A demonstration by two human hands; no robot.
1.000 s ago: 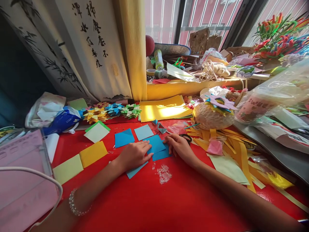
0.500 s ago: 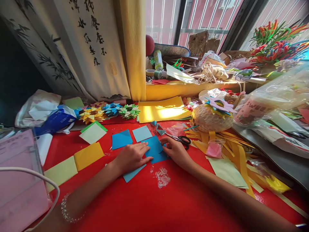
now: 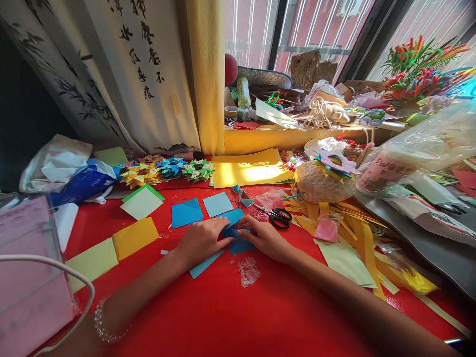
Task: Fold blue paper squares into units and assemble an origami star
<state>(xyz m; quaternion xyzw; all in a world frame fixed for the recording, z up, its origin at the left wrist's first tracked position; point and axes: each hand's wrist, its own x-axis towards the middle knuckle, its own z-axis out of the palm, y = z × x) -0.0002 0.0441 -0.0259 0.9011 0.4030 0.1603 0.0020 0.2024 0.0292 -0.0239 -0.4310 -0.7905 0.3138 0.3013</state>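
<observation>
My left hand (image 3: 204, 240) rests at the left side of a blue sheet of paper (image 3: 240, 246), its fingers and thumb holding it against the table. At the sheet's right, my right hand (image 3: 266, 239) has its fingers closed on a part that is bent over. My fingers hide some of the sheet. Under my left hand a lighter blue paper (image 3: 205, 265) sticks out. A blue square (image 3: 186, 213) and a pale blue square (image 3: 217, 204) lie just beyond. Black-handled scissors (image 3: 279, 218) lie beyond my right hand, close to small folded blue pieces (image 3: 245, 198).
Clear plastic scraps (image 3: 249, 271) lie on the red table (image 3: 238, 317). Yellow paper strips (image 3: 368, 253) and a pale green sheet (image 3: 347, 263) are at right. Folded paper flowers (image 3: 141, 174) line the back. A white cable (image 3: 87, 287) curves past my left forearm.
My right hand has moved left, bending part of the blue sheet over toward my left hand. My left hand stays nearly in place.
</observation>
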